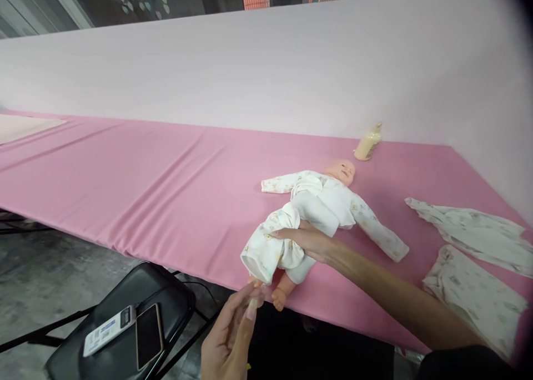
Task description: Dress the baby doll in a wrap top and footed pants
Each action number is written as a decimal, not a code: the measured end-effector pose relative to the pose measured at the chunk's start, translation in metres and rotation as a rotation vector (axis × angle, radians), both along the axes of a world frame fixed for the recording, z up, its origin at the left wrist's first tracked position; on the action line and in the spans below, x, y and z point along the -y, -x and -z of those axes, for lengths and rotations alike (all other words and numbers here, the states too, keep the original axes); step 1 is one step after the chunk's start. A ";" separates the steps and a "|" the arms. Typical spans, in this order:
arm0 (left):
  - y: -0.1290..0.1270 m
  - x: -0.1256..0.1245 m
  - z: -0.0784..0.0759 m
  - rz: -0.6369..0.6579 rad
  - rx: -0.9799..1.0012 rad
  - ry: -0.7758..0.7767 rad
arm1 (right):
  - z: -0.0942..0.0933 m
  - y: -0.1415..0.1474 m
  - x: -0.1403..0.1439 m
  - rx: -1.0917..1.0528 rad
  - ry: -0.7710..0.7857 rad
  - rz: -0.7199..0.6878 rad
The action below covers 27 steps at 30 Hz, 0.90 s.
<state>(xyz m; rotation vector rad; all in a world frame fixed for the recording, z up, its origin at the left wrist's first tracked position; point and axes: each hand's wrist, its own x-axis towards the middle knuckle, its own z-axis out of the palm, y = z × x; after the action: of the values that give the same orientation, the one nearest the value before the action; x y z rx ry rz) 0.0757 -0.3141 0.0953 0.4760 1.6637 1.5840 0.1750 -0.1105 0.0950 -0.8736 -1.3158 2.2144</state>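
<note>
So rn my right hand [310, 240] is draped over the doll [316, 213], fingers loosely curled into the bunched trouser fabric [270, 247] at the hip, prob to pin it so the body doesn't slide. Left hand [231, 335] is down at the counter [166, 191] edge, fingers half closed and pinching at the doll's foot [278, 298], or the cuff right by it, can't tell which tbh.

Doll lies on its back near the front edge, head pointing away from me, legs toward me, one bare foot poking over the edge.

Materials: hard smooth plastic head and feet, soft thin cotton w/ a tiny print, rumpled. Counter cloth is pink, matte, long creases.

Spare garments [470, 258] lie flat off to the right, same print. Cream bottle [368, 143] tipped against the back wall. Black chair [125, 324] below left w/ a phone [149, 335] and a labelled device [109, 330] on the seat.
</note>
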 end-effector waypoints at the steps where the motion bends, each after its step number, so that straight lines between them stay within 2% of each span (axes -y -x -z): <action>1: 0.002 0.000 0.003 0.004 0.018 0.001 | -0.001 0.000 0.002 -0.002 0.004 -0.010; 7: 0.019 -0.017 0.014 0.169 0.133 -0.036 | -0.010 -0.007 0.011 0.031 -0.040 -0.062; 12: 0.020 -0.031 0.016 0.142 0.313 -0.128 | -0.008 -0.014 0.014 0.022 -0.065 -0.073; 15: 0.019 -0.036 0.013 0.202 0.342 -0.178 | -0.010 -0.018 0.013 0.040 -0.142 -0.152; 17: 0.019 -0.040 0.013 0.236 0.385 -0.219 | -0.016 -0.022 0.014 0.069 -0.254 -0.258; 19: 0.018 -0.044 0.013 0.265 0.436 -0.248 | -0.024 -0.026 0.018 0.154 -0.454 -0.326; 21: 0.016 -0.049 0.015 0.310 0.476 -0.260 | -0.033 -0.030 0.024 0.311 -0.703 -0.258; 23: 0.013 -0.053 0.016 0.344 0.509 -0.278 | -0.040 -0.034 0.031 0.445 -0.889 -0.157; 25: 0.010 -0.057 0.017 0.342 0.536 -0.296 | -0.044 -0.037 0.037 0.464 -0.961 -0.132; 27: 0.006 -0.060 0.016 0.334 0.561 -0.285 | -0.045 -0.039 0.040 0.411 -0.949 -0.153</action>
<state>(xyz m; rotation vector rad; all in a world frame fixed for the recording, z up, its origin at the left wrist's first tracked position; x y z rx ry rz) 0.0696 -0.2538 0.0792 0.3799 0.8952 1.5247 0.2140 -0.1508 0.1404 -0.8480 -2.3677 1.2178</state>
